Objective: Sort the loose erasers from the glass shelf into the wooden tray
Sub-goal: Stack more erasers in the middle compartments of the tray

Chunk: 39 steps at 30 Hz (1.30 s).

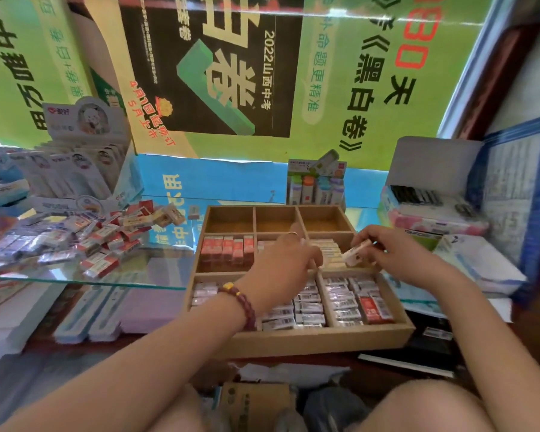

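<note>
I would say the sorting is about at the half. The wooden tray (325,341) has nine compartments. The three front ones are nearly full of wrapped erasers (340,299), many with the barcode side up and a few red among them. In the middle row, the left compartment holds a standing row of red erasers (228,249), and the right one holds a row of cream erasers (332,257). The centre one is mostly hidden under the left hand (281,266). The three back compartments (275,219) have nothing in them yet.

The right hand (396,254) pinches one white eraser (357,253) between thumb and fingers, just above the compartment with the cream row, not yet set down. The fingers of the left hand are bent downward into the middle row, near the cream erasers. Whether they hold or only touch something, I cannot tell, because the back of the hand covers them.

What is left is plenty. On the glass shelf (75,280), to the left of the tray, lies a big pile of loose erasers (85,241), red-and-white ones mixed with pale wrapped ones, quite in disorder. By my judgement many more trips are needed, and the three bare back compartments will probably take a part of them.
</note>
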Each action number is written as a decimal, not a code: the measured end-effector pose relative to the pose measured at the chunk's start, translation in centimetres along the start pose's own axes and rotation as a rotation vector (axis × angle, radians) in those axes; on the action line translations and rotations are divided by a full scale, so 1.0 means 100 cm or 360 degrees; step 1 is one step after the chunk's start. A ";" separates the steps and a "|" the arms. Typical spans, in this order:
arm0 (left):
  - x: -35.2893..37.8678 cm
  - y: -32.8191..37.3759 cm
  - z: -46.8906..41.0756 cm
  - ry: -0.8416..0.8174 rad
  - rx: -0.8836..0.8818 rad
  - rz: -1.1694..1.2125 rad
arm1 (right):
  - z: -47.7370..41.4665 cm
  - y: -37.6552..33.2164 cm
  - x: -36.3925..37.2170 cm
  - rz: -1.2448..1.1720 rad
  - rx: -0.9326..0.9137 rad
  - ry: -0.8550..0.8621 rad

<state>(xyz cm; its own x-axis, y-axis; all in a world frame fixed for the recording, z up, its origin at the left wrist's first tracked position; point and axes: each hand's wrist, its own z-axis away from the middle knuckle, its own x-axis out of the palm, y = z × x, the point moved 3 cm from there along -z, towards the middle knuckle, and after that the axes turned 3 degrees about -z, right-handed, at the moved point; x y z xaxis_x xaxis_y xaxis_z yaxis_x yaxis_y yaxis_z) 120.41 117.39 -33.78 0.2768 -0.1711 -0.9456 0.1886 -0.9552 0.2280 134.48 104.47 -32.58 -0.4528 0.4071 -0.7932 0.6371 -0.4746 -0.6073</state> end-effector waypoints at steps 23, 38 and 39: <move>0.010 -0.001 -0.014 0.0075 0.0019 0.0043 | -0.004 -0.001 0.022 0.0045 -0.0041 -0.0241; 0.002 -0.018 -0.014 0.0202 -0.0167 0.0596 | -0.005 -0.005 0.011 -0.0062 -0.0021 0.0094; 0.002 -0.016 -0.012 0.0197 -0.0167 0.0674 | -0.005 -0.009 0.010 -0.0116 -0.0065 0.0138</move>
<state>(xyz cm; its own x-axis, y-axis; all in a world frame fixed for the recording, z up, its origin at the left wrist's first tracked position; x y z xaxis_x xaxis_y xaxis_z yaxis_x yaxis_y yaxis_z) 121.32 119.20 -34.06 0.4594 -0.5054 -0.7304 0.1272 -0.7764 0.6172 133.78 105.63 -32.80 -0.4446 0.5061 -0.7391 0.6302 -0.4095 -0.6596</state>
